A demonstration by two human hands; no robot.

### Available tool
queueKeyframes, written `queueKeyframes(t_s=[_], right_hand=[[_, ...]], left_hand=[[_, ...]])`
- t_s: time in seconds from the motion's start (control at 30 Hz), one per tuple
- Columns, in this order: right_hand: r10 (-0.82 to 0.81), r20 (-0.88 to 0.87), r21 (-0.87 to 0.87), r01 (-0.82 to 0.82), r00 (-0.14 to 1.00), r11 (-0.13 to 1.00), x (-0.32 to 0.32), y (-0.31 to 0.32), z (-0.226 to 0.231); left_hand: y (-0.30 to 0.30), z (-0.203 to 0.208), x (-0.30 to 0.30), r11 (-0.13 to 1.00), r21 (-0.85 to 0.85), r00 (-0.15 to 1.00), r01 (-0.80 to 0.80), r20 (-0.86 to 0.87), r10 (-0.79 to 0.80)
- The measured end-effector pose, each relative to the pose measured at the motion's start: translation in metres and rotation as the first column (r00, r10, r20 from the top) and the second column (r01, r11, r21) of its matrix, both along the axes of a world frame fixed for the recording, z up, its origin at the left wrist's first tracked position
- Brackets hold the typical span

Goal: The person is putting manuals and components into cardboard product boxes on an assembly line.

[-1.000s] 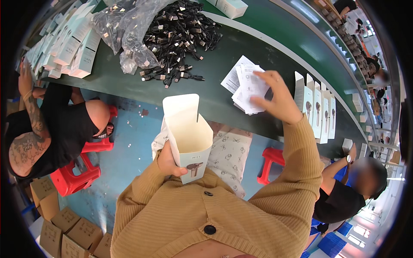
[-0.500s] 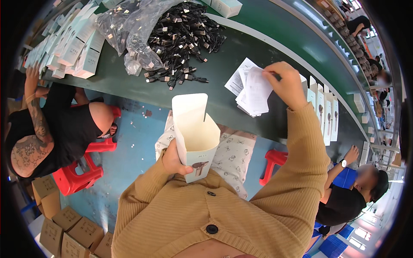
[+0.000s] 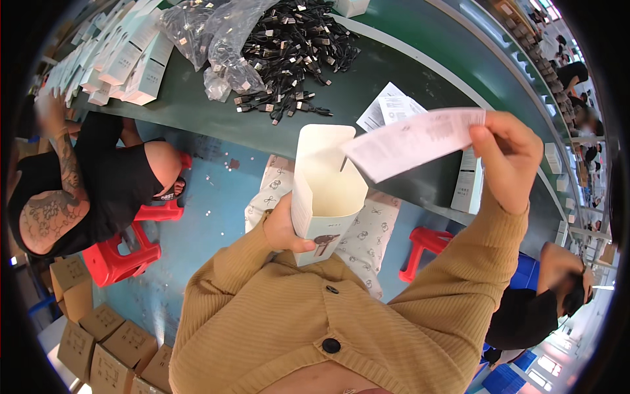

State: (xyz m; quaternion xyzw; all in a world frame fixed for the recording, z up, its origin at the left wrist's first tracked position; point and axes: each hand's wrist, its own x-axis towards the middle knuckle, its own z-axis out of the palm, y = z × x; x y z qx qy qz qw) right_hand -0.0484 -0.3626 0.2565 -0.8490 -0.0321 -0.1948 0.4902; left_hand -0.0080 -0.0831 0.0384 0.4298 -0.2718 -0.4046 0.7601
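Note:
My left hand (image 3: 285,226) is wrapped round the lower side of a pale blue and white carton (image 3: 308,207). The carton tilts in front of my chest, its top flap raised and its mouth facing up. Between the thumb and fingers of my right hand (image 3: 508,151), the end of a printed paper leaflet (image 3: 417,143) is pinched. The leaflet stretches leftward, its free end close beside the carton's opening. Behind it, more printed leaflets (image 3: 388,105) lie on the dark green table (image 3: 348,85), partly covered.
A heap of black USB cables (image 3: 295,56) and a clear plastic bag (image 3: 230,49) lie across the table. Cartons (image 3: 141,69) are stacked at far left; another carton (image 3: 468,180) stands right. People sit on both sides. Red stools (image 3: 121,253) and brown boxes (image 3: 118,354) are below.
My right hand has lifted a leaflet off the pile and moved right and nearer, so the leaflet now reaches toward the carton. My left hand still holds the carton.

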Motion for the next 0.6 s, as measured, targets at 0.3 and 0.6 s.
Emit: queueKeyframes(t_s=[0.3,0.6], right_hand=[[0.33,-0.021,-0.408,-0.309,0.944,0.859,0.018,0.042,-0.019],[0.385,0.021,-0.277,-0.365,0.923,0.889,0.04,0.07,-0.048]], left_hand=[[0.005,0.007,0.003,0.979,-0.038,0.975,0.202,-0.083,-0.205],[0.016,-0.011,0.001,0.981,-0.103,0.985,0.162,-0.034,-0.167]])
